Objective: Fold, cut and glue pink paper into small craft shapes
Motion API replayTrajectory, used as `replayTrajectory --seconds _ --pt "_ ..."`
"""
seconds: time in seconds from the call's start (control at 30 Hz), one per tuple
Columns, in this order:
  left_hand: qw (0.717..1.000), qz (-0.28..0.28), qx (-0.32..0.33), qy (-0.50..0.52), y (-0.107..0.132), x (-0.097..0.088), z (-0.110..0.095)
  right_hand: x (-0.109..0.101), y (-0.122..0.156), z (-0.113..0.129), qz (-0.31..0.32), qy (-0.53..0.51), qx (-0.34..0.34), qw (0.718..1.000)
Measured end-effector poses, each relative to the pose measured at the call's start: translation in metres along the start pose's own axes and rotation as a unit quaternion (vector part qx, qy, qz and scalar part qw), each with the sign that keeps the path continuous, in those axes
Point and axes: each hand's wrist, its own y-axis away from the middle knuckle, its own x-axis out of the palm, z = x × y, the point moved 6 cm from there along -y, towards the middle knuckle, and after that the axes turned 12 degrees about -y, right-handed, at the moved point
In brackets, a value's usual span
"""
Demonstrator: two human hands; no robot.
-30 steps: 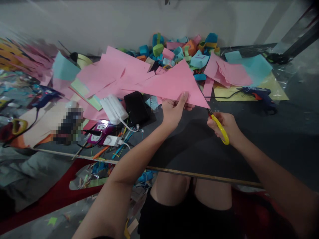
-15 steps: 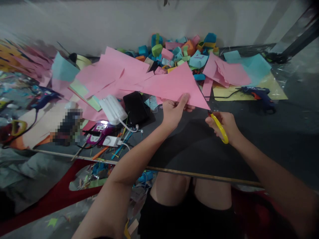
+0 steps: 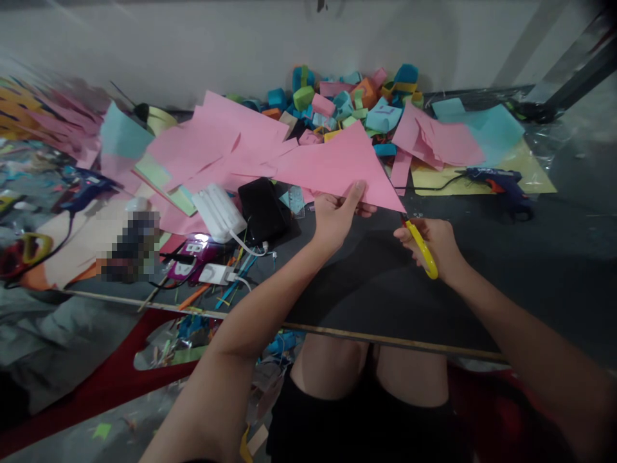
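Observation:
My left hand (image 3: 337, 215) pinches the lower edge of a pink paper sheet (image 3: 332, 164), thumb on top, and holds it up above the dark board (image 3: 385, 289). The sheet tapers to a point at the lower right. My right hand (image 3: 431, 247) is closed round yellow-handled scissors (image 3: 419, 244), whose blades reach up to the sheet's right edge near that point.
Loose pink sheets (image 3: 216, 141) lie behind, with a pile of coloured paper cubes (image 3: 347, 96) by the wall. A blue glue gun (image 3: 501, 183) rests on yellow paper at the right, another glue gun (image 3: 84, 190) at the left. A white charger (image 3: 216, 212), black box (image 3: 263, 209) and cables sit left of my hands.
My right hand with the scissors has shifted slightly left and up along the paper's edge. The left hand keeps its hold on the sheet.

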Motion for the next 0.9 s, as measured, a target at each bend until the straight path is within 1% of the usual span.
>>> replayTrajectory --seconds 0.1,0.2,0.33,0.57,0.77,0.9 --pt "1.0 0.004 -0.008 -0.016 0.0 0.0 0.001 -0.001 0.002 0.004 -0.017 -0.011 0.012 1.0" --pt "1.0 0.003 -0.01 -0.027 0.0 0.0 0.002 0.0 0.002 0.007 -0.015 -0.011 -0.005 1.0" --pt "1.0 0.017 -0.014 -0.008 0.0 0.001 0.001 0.0 0.001 0.005 -0.016 -0.013 -0.01 1.0" --pt "0.998 0.055 -0.036 0.025 0.003 0.005 0.002 0.0 0.003 0.012 -0.013 -0.067 -0.016 0.998" --pt "0.993 0.09 -0.017 0.071 0.007 0.013 0.004 0.002 0.002 0.01 -0.012 -0.109 -0.023 0.994" --pt "0.993 0.09 -0.01 0.07 0.007 0.014 0.003 0.002 0.003 0.01 -0.01 -0.113 -0.018 0.993"
